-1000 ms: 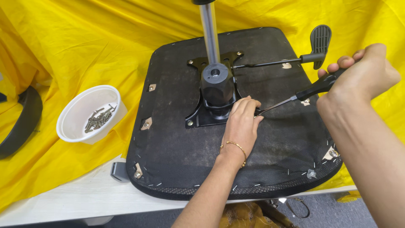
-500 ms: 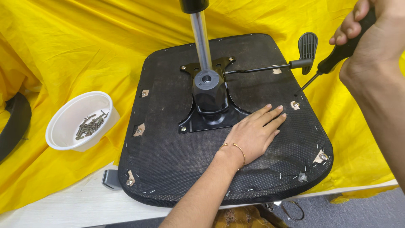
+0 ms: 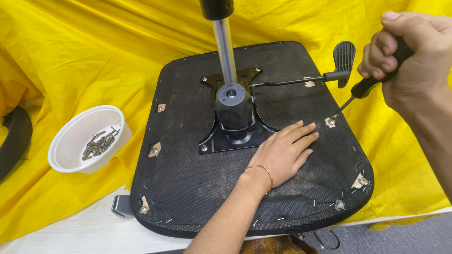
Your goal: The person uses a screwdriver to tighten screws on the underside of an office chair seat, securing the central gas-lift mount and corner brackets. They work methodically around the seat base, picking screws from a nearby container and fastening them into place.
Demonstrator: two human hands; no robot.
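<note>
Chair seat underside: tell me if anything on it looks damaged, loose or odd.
The black fabric on the chair seat is scuffed and dusty grey around the mounting plate, and small torn patches expose screws at the edges, such as the screw patch under the screwdriver tip. Nothing looks spilled.

A pale bench point(image 3: 61, 237) carries everything, and only its bare front strip shows at the lower left. A crumpled yellow cloth point(image 3: 84, 51) covers the rest and hangs over the right front edge. On the cloth lies an upturned black chair seat point(image 3: 188, 183), its front rim reaching out over the bare strip. Left of the seat stands a white bowl point(image 3: 70, 136) with dark screws in it. A curved black part point(image 3: 14, 141) lies at the far left edge.
</note>
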